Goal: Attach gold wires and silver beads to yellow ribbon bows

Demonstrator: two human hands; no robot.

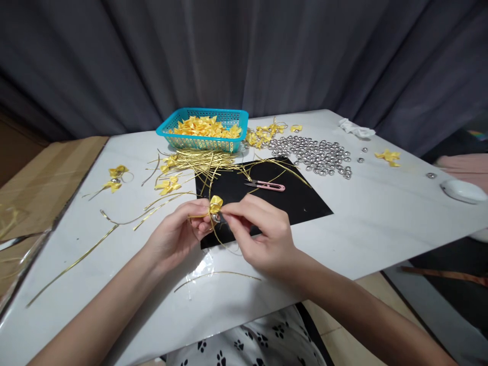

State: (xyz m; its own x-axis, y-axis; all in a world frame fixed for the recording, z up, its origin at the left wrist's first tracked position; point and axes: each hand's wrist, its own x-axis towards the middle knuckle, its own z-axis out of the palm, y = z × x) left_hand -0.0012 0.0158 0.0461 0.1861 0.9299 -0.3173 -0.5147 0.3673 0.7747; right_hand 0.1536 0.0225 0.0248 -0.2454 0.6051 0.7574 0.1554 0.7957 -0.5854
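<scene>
I see a pale table (381,223) filling most of the view, with a black mat (297,201) lying at its middle. At the far edge sits a teal basket (202,144) heaped with yellow bows, and to its right a spread of silver bells (316,155). A loose pile of gold wire ties (198,161) fans out in front of the basket, partly onto the mat. Pink snips (266,186) lie on the mat, just beyond my hands.

My left hand (176,236) and right hand (263,234) meet over the near left corner of the mat. Between their fingertips is a small yellow bow (215,204), raised just above the knuckles. My left thumb and forefinger are pinched on the bow and on a gold tie (217,239) that curls down toward me. Right under the bow hangs a silver bell (216,217), and my right fingertips close on it and the tie.
</scene>
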